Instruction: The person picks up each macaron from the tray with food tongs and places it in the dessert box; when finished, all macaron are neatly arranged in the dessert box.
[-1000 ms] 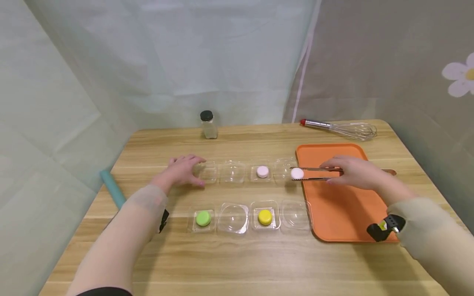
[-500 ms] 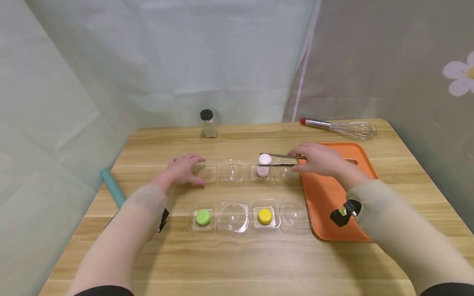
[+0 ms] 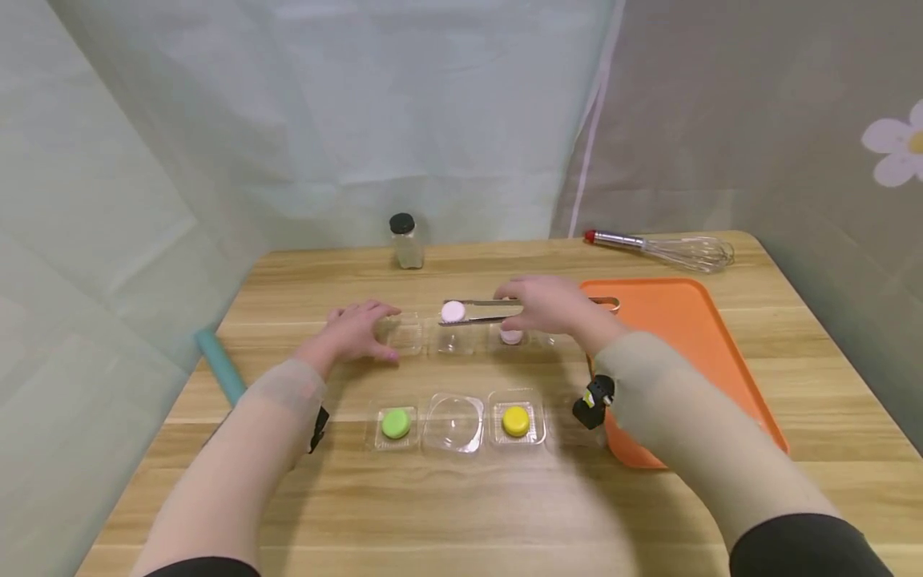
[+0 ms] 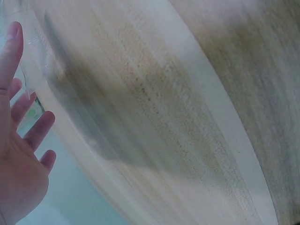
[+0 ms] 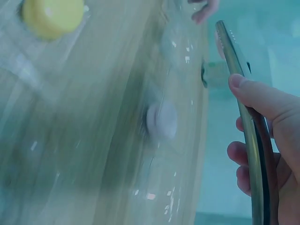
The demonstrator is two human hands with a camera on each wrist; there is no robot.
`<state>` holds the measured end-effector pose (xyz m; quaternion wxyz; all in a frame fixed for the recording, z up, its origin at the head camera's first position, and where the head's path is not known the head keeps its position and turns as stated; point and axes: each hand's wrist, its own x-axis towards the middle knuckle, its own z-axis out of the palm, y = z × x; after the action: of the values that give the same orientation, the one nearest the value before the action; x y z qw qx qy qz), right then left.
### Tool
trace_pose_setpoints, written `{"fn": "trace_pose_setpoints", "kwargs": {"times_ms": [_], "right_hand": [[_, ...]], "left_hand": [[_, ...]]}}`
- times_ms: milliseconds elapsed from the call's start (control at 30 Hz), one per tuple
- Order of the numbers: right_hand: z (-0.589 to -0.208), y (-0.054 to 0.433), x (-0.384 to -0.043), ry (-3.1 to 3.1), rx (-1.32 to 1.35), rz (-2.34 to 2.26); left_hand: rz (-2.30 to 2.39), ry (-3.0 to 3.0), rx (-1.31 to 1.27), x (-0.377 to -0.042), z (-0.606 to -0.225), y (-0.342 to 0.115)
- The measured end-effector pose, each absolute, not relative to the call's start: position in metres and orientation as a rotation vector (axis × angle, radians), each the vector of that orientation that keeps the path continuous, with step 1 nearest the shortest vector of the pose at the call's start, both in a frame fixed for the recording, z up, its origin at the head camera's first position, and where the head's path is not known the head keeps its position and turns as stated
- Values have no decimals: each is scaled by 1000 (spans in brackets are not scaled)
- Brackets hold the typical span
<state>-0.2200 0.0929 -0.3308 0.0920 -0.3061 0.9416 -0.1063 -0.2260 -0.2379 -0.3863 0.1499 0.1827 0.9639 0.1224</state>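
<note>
While gripping tongs (image 3: 490,303) in right hand (image 3: 548,304), clamps raised pink macaron (image 3: 453,312) in them | holds it over rear-row clear lid (image 3: 456,343), left of boxed pink macaron (image 3: 511,337) | spreads left hand (image 3: 356,331) at leftmost clear box (image 3: 409,336), cannot tell whether touching

Left hand (image 3: 356,332): thumb and fingers spread apart; left forearm (image 3: 248,449) reaching forward. Right hand (image 3: 548,304): thumb opposing bent fingers, gripping; right forearm (image 3: 703,429) slanted inward. Hands apart, similar reach.
</note>
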Motion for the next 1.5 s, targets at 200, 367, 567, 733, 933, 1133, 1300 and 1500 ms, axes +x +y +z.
{"fn": "trace_pose_setpoints", "kwargs": {"times_ms": [200, 367, 567, 733, 933, 1133, 1300, 1500], "right_hand": [[-329, 68, -225, 2764, -904, -248], [-335, 51, -227, 2787, -875, -159], [-342, 26, -222, 2809, -871, -122], [-348, 7, -217, 2804, -814, -76], [-348, -6, -215, 2786, -844, 49], [-344, -6, -214, 2779, -843, 74], [-340, -7, -214, 2795, -847, 71], [-334, -11, -214, 2795, -851, 119]], "left_hand": [[358, 2764, 525, -226, -386, -239], [362, 2758, 522, -226, -386, -239], [353, 2765, 516, -226, -389, -240], [364, 2764, 525, -225, -388, -239], [356, 2760, 507, -225, -387, -236], [357, 2763, 512, -225, -388, -234], [341, 2771, 511, -225, -387, -233], [324, 2766, 514, -223, -384, -233]]}}
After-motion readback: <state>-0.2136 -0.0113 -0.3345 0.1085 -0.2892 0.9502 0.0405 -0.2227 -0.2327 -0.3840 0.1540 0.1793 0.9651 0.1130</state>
